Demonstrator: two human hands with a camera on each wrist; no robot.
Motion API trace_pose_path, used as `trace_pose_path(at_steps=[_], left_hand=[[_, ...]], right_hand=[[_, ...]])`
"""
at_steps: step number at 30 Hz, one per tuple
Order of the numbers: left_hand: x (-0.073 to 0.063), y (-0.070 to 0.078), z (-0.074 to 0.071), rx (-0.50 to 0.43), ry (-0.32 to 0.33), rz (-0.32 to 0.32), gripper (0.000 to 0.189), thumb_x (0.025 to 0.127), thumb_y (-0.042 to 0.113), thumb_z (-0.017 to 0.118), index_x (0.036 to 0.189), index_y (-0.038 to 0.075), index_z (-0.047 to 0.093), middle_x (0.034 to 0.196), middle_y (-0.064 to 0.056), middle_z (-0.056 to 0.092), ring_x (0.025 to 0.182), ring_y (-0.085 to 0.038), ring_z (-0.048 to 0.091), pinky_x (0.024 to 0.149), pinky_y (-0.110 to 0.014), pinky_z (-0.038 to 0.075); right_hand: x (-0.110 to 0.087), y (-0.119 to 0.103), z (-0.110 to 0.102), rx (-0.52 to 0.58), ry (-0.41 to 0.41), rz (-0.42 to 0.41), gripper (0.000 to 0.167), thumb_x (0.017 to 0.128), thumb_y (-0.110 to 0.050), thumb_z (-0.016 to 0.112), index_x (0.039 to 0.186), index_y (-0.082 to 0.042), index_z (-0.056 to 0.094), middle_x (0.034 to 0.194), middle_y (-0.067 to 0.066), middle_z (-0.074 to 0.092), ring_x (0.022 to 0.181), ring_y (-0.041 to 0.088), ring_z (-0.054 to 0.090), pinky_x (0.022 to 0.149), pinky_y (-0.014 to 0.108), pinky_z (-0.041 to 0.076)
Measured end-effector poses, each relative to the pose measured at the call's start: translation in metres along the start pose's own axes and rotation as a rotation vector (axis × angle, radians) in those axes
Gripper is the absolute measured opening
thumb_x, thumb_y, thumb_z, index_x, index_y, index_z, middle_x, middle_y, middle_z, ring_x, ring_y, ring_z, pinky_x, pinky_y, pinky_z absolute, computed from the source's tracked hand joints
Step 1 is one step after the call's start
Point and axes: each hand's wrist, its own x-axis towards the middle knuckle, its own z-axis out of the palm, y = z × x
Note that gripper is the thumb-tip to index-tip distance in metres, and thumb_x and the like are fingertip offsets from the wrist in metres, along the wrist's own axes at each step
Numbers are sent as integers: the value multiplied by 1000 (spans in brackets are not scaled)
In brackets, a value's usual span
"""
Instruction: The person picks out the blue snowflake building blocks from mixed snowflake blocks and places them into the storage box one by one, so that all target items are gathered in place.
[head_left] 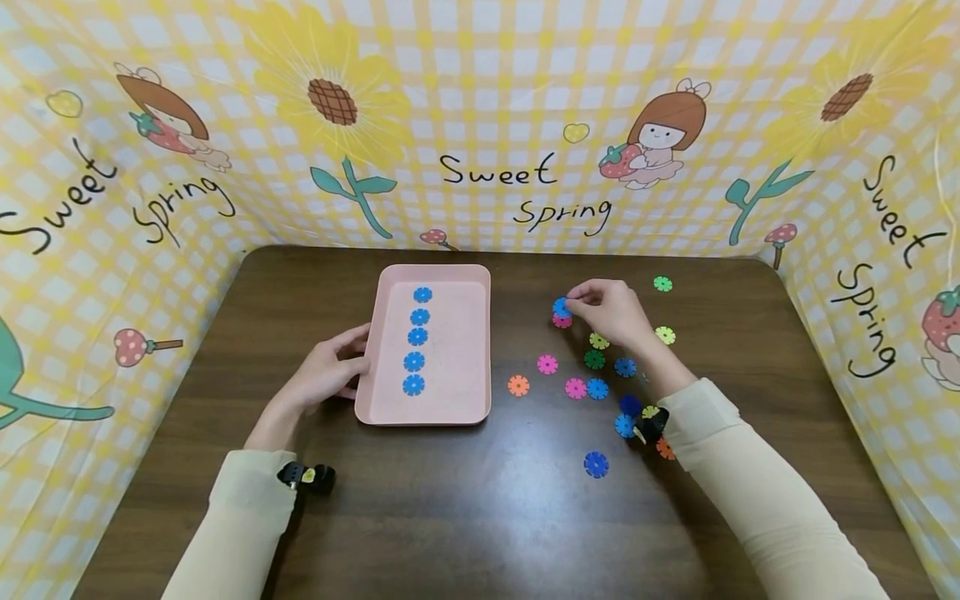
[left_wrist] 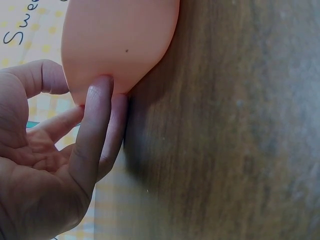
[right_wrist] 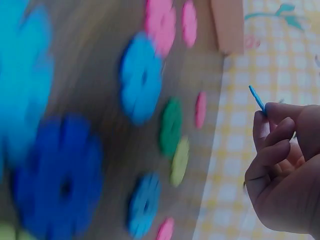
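My left hand (head_left: pixel 327 371) rests its fingertips against the left side of a pink tray (head_left: pixel 468 333); in the left wrist view the fingers (left_wrist: pixel 97 107) touch the tray's outer wall. Inside the tray, several blue snowflake discs (head_left: pixel 417 337) form a column. Between thumb and fingertips, my right hand (head_left: pixel 611 312) pinches a light-blue snowflake disc (head_left: pixel 561 307), seen edge-on above the table in the right wrist view. In the head view, this disc partly covers a pink disc (head_left: pixel 562 322).
Loose discs lie right of the tray, among them an orange one (head_left: pixel 518 385), a dark green one (head_left: pixel 594 359) and a blue one (head_left: pixel 596 464) nearest the front. A green disc (head_left: pixel 662 284) lies far right. Checked cloth (head_left: pixel 480 125) surrounds the brown table (head_left: pixel 450 500).
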Motion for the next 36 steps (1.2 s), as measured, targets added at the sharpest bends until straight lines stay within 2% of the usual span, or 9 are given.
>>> trace_pose_path(at_steps=[10, 15, 20, 30, 36], left_hand=[[2, -1, 0, 6, -2, -2, 70, 100, 11, 60, 165, 15, 32, 146, -26, 46, 102, -35, 64, 71, -44, 64], [1, -1, -1, 2, 1, -7, 70, 100, 10, 59, 165, 14, 32, 146, -26, 46, 103, -36, 64, 70, -44, 64], [1, -2, -1, -6, -2, -13, 71, 99, 9, 58, 165, 15, 31, 146, -26, 45, 103, -36, 64, 70, -44, 64], [1, 0, -1, -7, 4, -21, 71, 100, 11, 59, 165, 17, 32, 145, -25, 46, 104, -37, 64, 70, -44, 64], [2, -1, -1, -4, 4, -22, 71, 99, 11, 59, 165, 17, 32, 145, -25, 45, 103, -37, 64, 71, -45, 64]], right_hand=[[-14, -43, 44, 72, -53, -99, 12, 98, -27, 74, 102, -15, 77, 94, -1, 73, 86, 23, 63, 73, 39, 52], [-20, -56, 69, 103, -120, -137, 10, 97, -26, 75, 101, -18, 78, 93, -4, 73, 81, 22, 63, 67, 37, 51], [-25, -65, 92, 123, -175, -151, 9, 95, -27, 77, 98, -19, 78, 90, -5, 72, 80, 20, 63, 67, 34, 51], [-26, -71, 125, 61, -300, -181, 5, 96, -24, 76, 95, -20, 79, 85, -8, 70, 78, 17, 63, 69, 31, 52], [-27, -70, 134, -49, -312, -192, 5, 96, -28, 77, 94, -23, 77, 83, -13, 70, 78, 9, 64, 72, 30, 53]])
